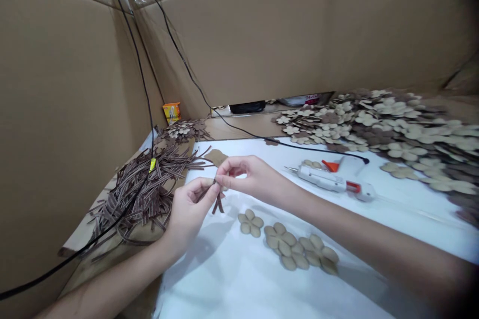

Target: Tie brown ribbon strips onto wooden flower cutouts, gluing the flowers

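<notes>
Two hands [189, 214] [249, 174] pinch a brown strip [218, 204], hanging downward.

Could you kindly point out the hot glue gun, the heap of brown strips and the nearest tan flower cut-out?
hot glue gun [322, 178], head view, on its white body
heap of brown strips [157, 194], head view, on its middle
tan flower cut-out [250, 223], head view, on its centre

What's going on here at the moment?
A person pinches thin brown strips between their left hand and right hand, above a white-covered table. A heap of similar strips lies to the left, beige flower-shaped cutouts lie just below the hands, and a white glue gun rests to the right, with more cutouts piled beyond.
</notes>
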### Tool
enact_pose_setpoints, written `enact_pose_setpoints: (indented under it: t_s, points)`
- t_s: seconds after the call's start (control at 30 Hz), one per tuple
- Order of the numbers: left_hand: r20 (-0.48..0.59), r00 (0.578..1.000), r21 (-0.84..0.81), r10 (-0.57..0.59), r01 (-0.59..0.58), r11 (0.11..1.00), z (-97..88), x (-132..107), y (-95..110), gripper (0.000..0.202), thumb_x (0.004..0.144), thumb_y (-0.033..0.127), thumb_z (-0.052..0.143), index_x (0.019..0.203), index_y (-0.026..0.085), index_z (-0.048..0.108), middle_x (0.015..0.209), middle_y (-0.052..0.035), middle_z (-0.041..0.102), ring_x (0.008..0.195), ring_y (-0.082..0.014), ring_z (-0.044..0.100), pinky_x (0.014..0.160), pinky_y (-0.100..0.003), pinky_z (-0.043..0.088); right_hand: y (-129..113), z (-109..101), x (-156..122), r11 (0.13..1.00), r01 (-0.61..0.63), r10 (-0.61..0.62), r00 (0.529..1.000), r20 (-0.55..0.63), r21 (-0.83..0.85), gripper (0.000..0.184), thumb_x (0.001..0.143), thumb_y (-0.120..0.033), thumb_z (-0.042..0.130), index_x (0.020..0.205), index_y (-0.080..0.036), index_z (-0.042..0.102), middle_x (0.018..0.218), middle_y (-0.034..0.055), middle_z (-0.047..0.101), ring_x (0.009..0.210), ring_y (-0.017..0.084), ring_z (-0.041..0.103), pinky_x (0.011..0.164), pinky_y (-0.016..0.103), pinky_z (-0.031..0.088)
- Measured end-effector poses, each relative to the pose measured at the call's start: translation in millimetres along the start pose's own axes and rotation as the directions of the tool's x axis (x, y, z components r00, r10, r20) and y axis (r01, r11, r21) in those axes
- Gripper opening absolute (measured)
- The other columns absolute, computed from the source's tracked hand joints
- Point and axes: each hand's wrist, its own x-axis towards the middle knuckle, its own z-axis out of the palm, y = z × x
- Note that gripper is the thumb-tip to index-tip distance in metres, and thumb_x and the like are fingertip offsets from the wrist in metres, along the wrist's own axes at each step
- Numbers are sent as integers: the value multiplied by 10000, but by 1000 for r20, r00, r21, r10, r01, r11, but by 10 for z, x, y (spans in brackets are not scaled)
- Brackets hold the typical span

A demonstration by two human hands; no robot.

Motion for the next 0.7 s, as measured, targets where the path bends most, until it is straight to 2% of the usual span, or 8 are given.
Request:
enact_pose_setpoints:
  t_s: [0.07, 0.13, 0.23, 0.33, 0.47, 0.53, 0.6, 0.7]
  points:
    - [24, 1000, 22, 13, -13, 1000, 3, -17, 11, 173, 788, 264, 584, 678, 131, 599, 621, -5, 587, 588, -105, 523, 564, -207, 426, -51, -60, -5, 993, -15, 19, 999, 28, -118, 118, 729, -270, 577, 724, -163, 627, 676, 10, 654, 674, 143, 577, 662, 259, 438]
    - [53, 998, 36, 27, -29, 999, 6, -33, 24, 175, 794, 258, 579, 676, 130, 598, 626, -9, 587, 605, -109, 527, 579, -211, 427, -94, -115, -15, 990, -54, 64, 995, 71, -134, 111, 707, -261, 586, 722, -160, 629, 681, 12, 654, 660, 139, 568, 631, 248, 432]
    - [96, 994, 25, 43, -45, 999, 12, -44, 36, 174, 803, 256, 574, 685, 131, 599, 650, -14, 589, 629, -115, 535, 601, -219, 433, -123, -170, -27, 992, -105, 114, 979, 167, -63, 97, 706, -254, 590, 733, -163, 614, 686, 3, 655, 627, 122, 557, 561, 222, 407]
    - [118, 993, -20, 14, -12, 1000, 19, -35, 29, 175, 802, 267, 581, 700, 127, 608, 668, -22, 605, 653, -121, 550, 625, -225, 441, -108, -169, -32, 993, -103, 88, 969, 231, 52, 80, 734, -245, 572, 733, -167, 586, 656, -11, 645, 645, 120, 574, 591, 222, 417]
    - [133, 986, -158, -98, 119, 980, 16, -22, 7, 191, 811, 314, 574, 796, 130, 624, 709, -40, 645, 689, -135, 589, 661, -242, 461, -71, -78, -32, 979, -97, 62, 979, 194, 178, 89, 740, -244, 574, 718, -160, 551, 566, -31, 602, 583, 117, 570, 601, 245, 431]
    - [139, 983, -215, -122, 150, 965, 13, -20, 3, 204, 813, 327, 572, 782, 130, 616, 693, -36, 640, 675, -133, 598, 658, -244, 465, -56, -21, -35, 963, -88, 43, 983, 178, 256, 110, 740, -254, 573, 693, -163, 534, 532, -41, 584, 544, 116, 563, 584, 250, 429]
    - [125, 986, -222, -111, 136, 965, 15, -23, 6, 220, 811, 328, 575, 720, 129, 594, 640, -15, 607, 609, -113, 580, 608, -224, 453, -37, 23, -49, 947, -74, 24, 986, 163, 312, 143, 753, -282, 565, 678, -163, 537, 533, -40, 585, 548, 115, 563, 577, 243, 418]
    - [66, 996, -171, -67, 77, 982, 33, -37, 13, 239, 812, 315, 574, 657, 136, 548, 572, 30, 530, 486, -57, 481, 499, -178, 384, 16, 54, -109, 958, -85, 63, 994, 90, 273, 185, 765, -333, 568, 697, -161, 577, 597, -27, 606, 588, 99, 532, 530, 209, 359]
